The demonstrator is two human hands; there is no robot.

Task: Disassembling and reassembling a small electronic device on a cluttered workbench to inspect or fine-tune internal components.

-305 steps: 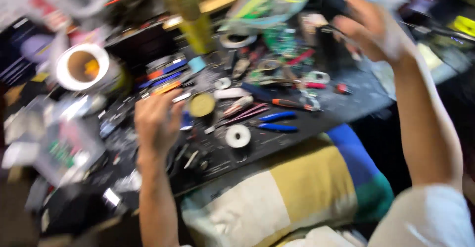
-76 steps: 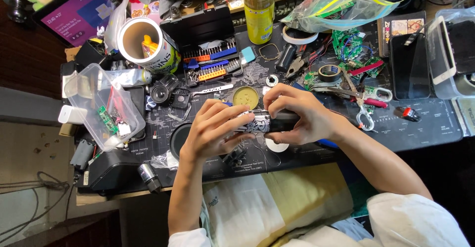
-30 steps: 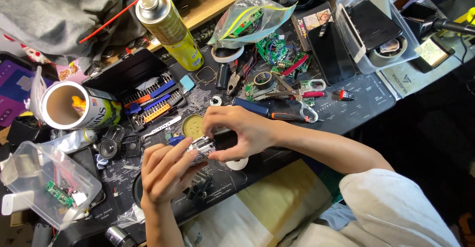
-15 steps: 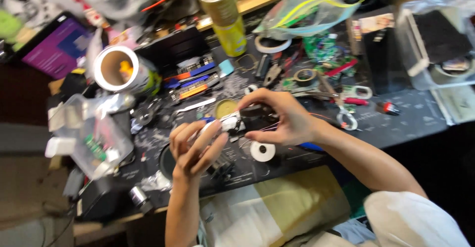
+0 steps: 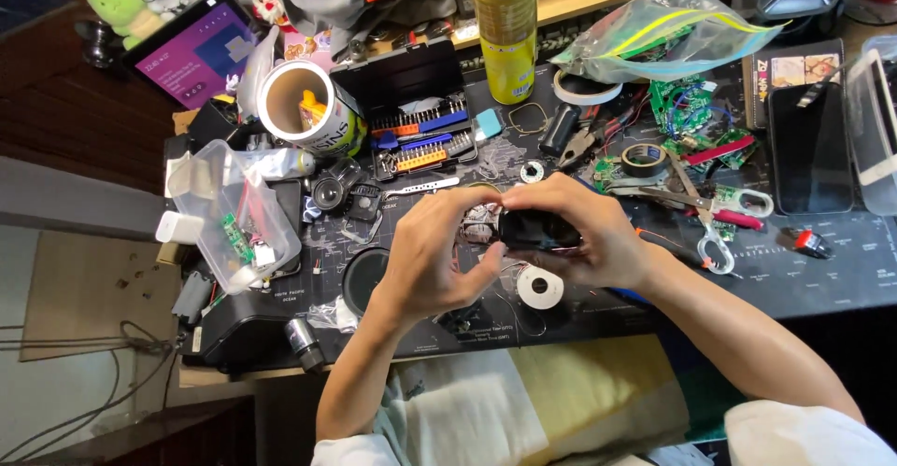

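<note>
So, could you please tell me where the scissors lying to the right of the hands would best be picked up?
Probably by the handle loops of the scissors: they lie flat with the rings toward the mat's right side and the blades pointing left into clutter, so come from above on the right.

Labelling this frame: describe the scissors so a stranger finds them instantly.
Start at the tall yellow spray can at the desk's back edge. Go right and nearer, past the tape roll, to the scissors lying open, right of the right hand: white loop handles, red trim.
</note>
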